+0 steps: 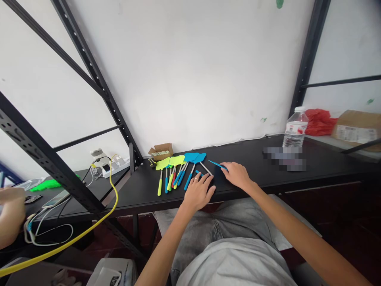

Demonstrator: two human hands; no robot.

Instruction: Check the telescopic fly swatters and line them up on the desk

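My right hand is closed on a blue fly swatter, whose flat head shows nearly edge-on and points left. To its left, my left hand lies low over the table with its fingers spread. A blue handle end shows just beyond its fingers, and a thin metal rod slants down towards its fingertips; what lies under the palm is hidden. Beside that hand, several fly swatters overlap in a row, with yellow-green heads on the left and blue heads on the right. One red handle shows among them.
A small open cardboard box stands behind the swatters. On the right are a water bottle, a blurred patch, a red bag and a carton. A yellow cable crosses the left; another person's arm is at far left.
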